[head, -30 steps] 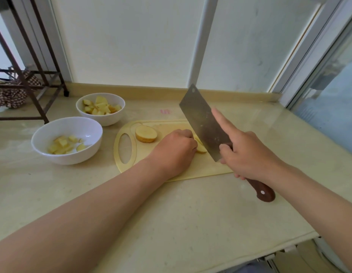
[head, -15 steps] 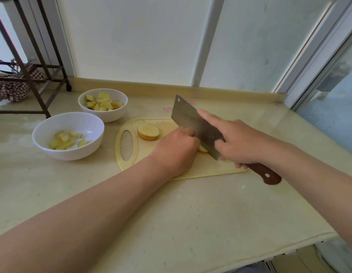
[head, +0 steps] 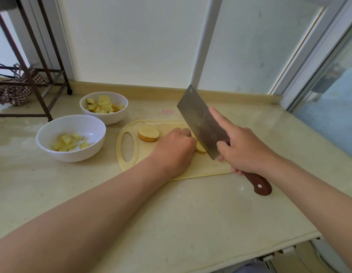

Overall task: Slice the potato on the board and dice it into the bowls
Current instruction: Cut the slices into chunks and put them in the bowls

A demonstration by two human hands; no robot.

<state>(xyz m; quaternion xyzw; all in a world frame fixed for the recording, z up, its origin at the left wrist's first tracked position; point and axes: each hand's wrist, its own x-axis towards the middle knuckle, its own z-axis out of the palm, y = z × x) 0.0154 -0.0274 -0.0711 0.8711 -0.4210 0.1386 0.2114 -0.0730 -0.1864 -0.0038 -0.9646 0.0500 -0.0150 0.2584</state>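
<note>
two hands were over the board (head: 206,168) near the worktop's (head: 190,213) back edge. our left hand (head: 174,149) curled on the potato (head: 201,149); our right hand (head: 244,148) gripped the knife (head: 200,123), forefinger along its raised blade. a cut round (head: 148,133) lay at the board's left end; near bowl (head: 72,157) and far bowl (head: 112,119) stood beyond, holding dice (head: 65,142).

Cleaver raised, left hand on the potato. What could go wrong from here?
1. The left hand covers most of the potato, its fingers close by the cleaver: a chop might nick them.
2. The right hand lays its forefinger along the blade; it might slip toward the edge.
</note>
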